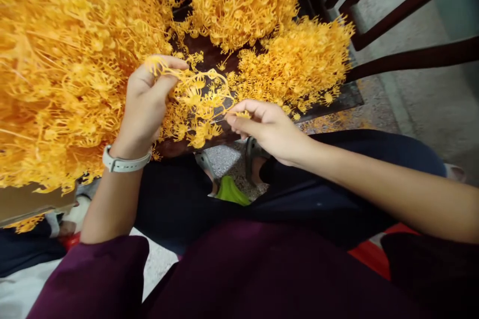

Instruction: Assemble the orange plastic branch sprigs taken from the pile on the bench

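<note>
My left hand (pixel 145 102), with a pale wristband (pixel 125 163), is closed around one end of a tangled orange plastic sprig (pixel 194 94). My right hand (pixel 267 127) pinches the other end of the same sprig between thumb and fingertips. The sprig hangs between both hands above the near edge of a dark table (pixel 329 99). Big heaps of the same orange plastic pieces (pixel 63 70) cover the table behind and to the left of my hands.
A smaller orange heap (pixel 299 65) lies at the table's right end. Dark wooden chair parts (pixel 396 15) stand at the upper right on a speckled floor. My dark-trousered lap fills the lower view; a green thing (pixel 232 192) lies on the floor.
</note>
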